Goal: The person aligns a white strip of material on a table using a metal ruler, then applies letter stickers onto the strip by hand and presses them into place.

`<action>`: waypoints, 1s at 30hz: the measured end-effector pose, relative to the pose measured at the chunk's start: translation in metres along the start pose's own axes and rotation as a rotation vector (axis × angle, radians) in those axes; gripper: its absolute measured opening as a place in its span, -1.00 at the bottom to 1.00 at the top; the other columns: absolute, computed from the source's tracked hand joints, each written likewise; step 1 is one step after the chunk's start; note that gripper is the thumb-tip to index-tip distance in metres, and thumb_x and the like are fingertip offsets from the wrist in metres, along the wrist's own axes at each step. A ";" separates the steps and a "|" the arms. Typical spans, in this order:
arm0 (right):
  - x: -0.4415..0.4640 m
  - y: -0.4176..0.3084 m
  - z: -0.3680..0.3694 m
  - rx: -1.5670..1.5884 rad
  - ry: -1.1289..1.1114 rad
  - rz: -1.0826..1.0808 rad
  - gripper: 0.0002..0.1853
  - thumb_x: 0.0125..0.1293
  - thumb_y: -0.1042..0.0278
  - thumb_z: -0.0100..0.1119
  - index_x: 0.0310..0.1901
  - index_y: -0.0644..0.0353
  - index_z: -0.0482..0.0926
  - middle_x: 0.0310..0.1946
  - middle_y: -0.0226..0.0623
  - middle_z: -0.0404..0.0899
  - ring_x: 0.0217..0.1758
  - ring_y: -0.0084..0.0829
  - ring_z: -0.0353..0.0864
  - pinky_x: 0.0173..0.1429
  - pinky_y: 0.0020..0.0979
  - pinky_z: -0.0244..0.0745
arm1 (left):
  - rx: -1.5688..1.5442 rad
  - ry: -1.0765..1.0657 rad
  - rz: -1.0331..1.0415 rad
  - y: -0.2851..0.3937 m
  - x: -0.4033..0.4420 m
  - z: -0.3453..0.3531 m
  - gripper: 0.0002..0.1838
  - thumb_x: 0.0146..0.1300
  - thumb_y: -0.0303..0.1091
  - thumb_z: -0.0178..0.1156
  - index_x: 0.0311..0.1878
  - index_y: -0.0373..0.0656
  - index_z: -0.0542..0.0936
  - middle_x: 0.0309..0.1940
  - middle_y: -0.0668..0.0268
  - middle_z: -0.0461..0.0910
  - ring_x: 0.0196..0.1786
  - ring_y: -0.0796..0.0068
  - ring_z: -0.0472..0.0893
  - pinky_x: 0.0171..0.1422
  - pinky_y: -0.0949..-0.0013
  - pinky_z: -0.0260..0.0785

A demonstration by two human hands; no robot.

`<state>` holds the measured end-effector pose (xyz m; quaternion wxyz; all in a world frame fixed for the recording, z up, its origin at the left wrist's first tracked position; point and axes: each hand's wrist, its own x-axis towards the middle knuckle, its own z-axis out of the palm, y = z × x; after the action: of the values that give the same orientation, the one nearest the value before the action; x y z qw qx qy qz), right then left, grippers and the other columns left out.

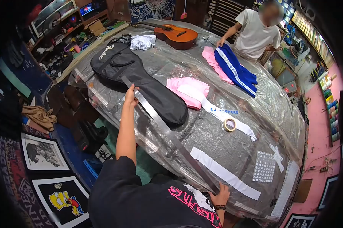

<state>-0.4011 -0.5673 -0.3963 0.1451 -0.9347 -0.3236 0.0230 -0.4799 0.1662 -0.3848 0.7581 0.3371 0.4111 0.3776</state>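
A long metal ruler slants across the near side of the plastic-covered table, passing along the edge of a black guitar bag. My left hand is closed around its upper part beside the bag. At the lower end my right hand, with dark bands at the wrist, grips the ruler near the table's front edge. To the right of the ruler lies a white fabric strip. Farther up, another white strip with blue letters rests partly on folded pink cloth.
A tape roll sits on the lettered strip. A letter sheet and a clear ruler lie at right. Across the table a person touches blue trousers. An orange guitar and white cloth lie at the back.
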 end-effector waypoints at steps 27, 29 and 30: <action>0.020 -0.048 -0.002 0.367 0.197 0.167 -0.71 -0.02 0.27 0.50 -0.52 0.24 0.54 -0.61 -0.06 0.53 -0.55 -0.10 0.55 -0.39 -0.18 0.39 | 0.425 -0.386 0.164 -0.017 -0.222 0.066 -0.60 0.47 -0.19 0.29 0.25 -0.19 0.58 -0.27 0.51 0.55 -0.27 0.72 0.53 -0.21 0.54 0.48; 0.041 -0.072 0.000 0.394 0.154 0.212 -0.67 -0.02 0.20 0.54 -0.51 0.23 0.58 -0.57 -0.06 0.59 -0.49 -0.06 0.64 -0.38 -0.15 0.44 | 0.414 -0.386 0.158 -0.004 -0.214 0.069 -0.60 0.49 -0.20 0.26 0.29 -0.12 0.59 -0.24 0.58 0.50 -0.27 0.77 0.44 -0.17 0.56 0.35; 0.053 -0.086 0.003 0.391 0.159 0.227 -0.67 -0.02 0.20 0.54 -0.51 0.23 0.58 -0.57 -0.06 0.59 -0.49 -0.06 0.64 -0.38 -0.15 0.44 | 0.418 -0.398 0.150 -0.001 -0.204 0.065 -0.60 0.49 -0.20 0.26 0.29 -0.12 0.59 -0.24 0.58 0.50 -0.27 0.77 0.44 -0.17 0.56 0.35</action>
<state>-0.4107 -0.4696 -0.3717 0.3446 -0.9181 -0.1935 0.0279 -0.4994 -0.0206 -0.2824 0.7081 0.5826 0.2970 0.2662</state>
